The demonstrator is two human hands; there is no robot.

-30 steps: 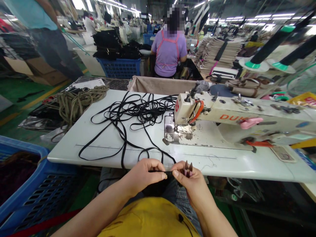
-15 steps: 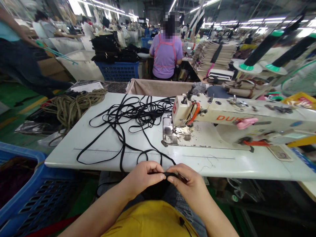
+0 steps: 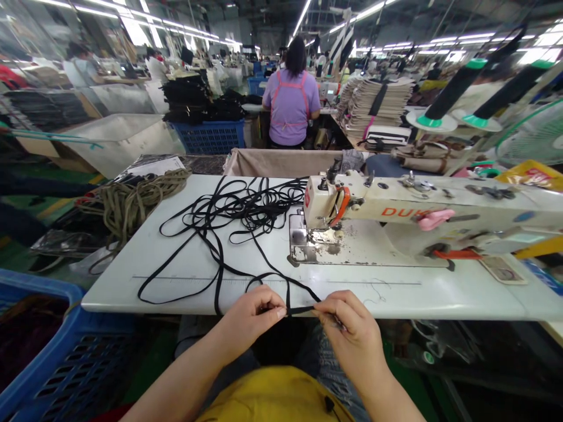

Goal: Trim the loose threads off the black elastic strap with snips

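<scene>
A narrow black strap [image 3: 301,310] runs between my two hands at the table's front edge. My left hand [image 3: 259,310] pinches it between thumb and fingers. A short way to the right, my right hand [image 3: 345,316] pinches the same strap, leaving a short straight stretch between them. Beyond the hands, a loose tangle of black strap [image 3: 250,205] lies in loops over the white tabletop [image 3: 167,258], and strands from it lead down to my hands. The sewing machine [image 3: 325,202] stands to the right of the tangle, apart from both hands.
At left is a blue plastic crate [image 3: 83,346]; behind it lies a heap of olive straps [image 3: 141,196]. A cloth-lined bin [image 3: 285,161] stands past the table. Ahead, a person in a purple top [image 3: 290,108] sits facing away. Thread cones [image 3: 453,94] rise at right.
My hands have drawn apart, the right hand moving right, so more strap shows between them. The walking person at left has mostly left the view. The camera view has tilted slightly.
</scene>
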